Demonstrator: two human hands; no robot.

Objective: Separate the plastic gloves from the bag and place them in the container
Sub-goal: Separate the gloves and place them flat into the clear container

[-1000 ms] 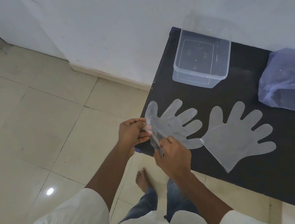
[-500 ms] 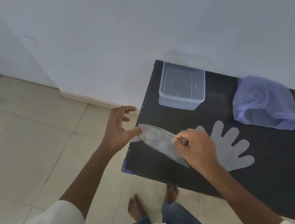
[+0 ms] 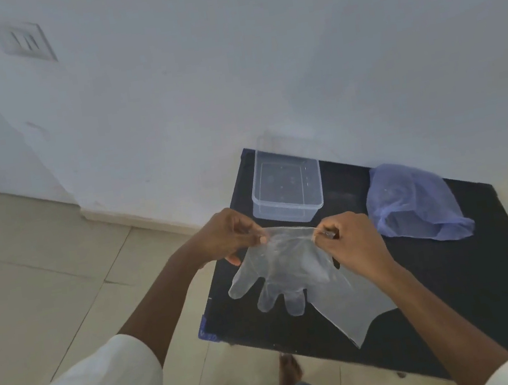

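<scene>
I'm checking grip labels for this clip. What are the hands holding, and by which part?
Both hold one clear plastic glove by its open cuff edge: left hand pinches one corner, right hand the other; the glove's fingers hang down.

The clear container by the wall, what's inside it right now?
The clear container looks empty: the black table shows through its floor, with no glove inside. Both hands hold one clear glove open in front of it. The blue bag's contents are hidden.
</scene>
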